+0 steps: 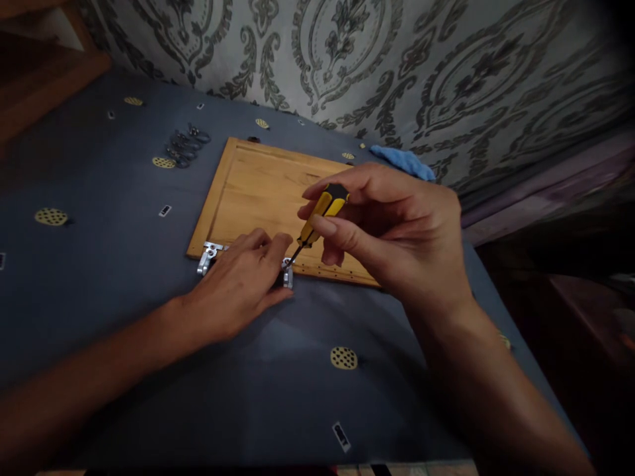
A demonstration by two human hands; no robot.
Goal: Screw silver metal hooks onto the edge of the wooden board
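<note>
A wooden panel (262, 192) with a raised frame, like a small cabinet door, lies flat on the covered table. My right hand (391, 225) pinches the yellow and black handle of a screwdriver (316, 218), tilted with its shaft down and to the left. The screwdriver's tip meets a silver metal hinge (288, 274) at the panel's near edge. Around that hinge my left hand (243, 277) is closed, index finger above and thumb below, partly hiding it. A second silver hinge (209, 256) sits at the panel's near left corner, left of my left hand.
Several small dark metal pieces (186, 145) lie in a cluster beyond the panel's left side. A blue cloth (404, 162) rests by the patterned wall (278, 59). Wooden furniture (49, 86) stands at the far left. The grey tablecloth (114, 264) has pineapple prints; its edge drops away at right.
</note>
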